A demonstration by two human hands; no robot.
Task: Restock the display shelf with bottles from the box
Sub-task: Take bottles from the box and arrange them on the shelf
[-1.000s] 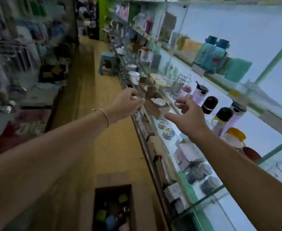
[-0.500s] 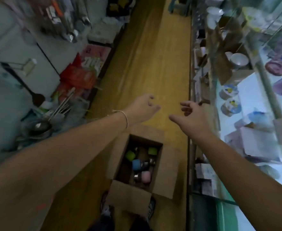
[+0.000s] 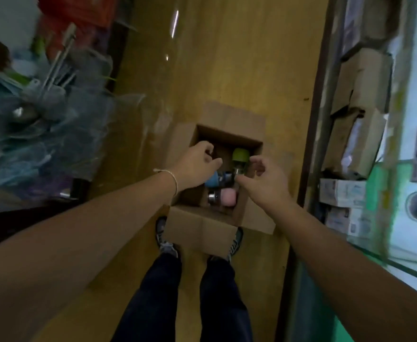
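Note:
An open cardboard box (image 3: pixel 229 135) stands on the yellow floor in front of my feet. Inside it I see a green-capped bottle (image 3: pixel 240 156), a blue-capped bottle (image 3: pixel 212 180) and a pink-capped bottle (image 3: pixel 228 197). My left hand (image 3: pixel 197 164) hovers over the box's left side, fingers curled, holding nothing. My right hand (image 3: pixel 264 178) reaches over the right side, its fingers apart just beside the green-capped bottle. Whether they touch it is unclear. The display shelf (image 3: pixel 405 99) runs along the right edge.
Cardboard cartons (image 3: pixel 360 99) and small white boxes (image 3: pixel 340 196) are stacked on the low shelf at right. A heap of plastic-wrapped utensils (image 3: pixel 42 114) crowds the left side of the aisle. My shoes (image 3: pixel 164 239) stand right behind the box.
My view has swung down from the shelf to the box on the floor. Both hands have dropped from shelf height to just over the open box.

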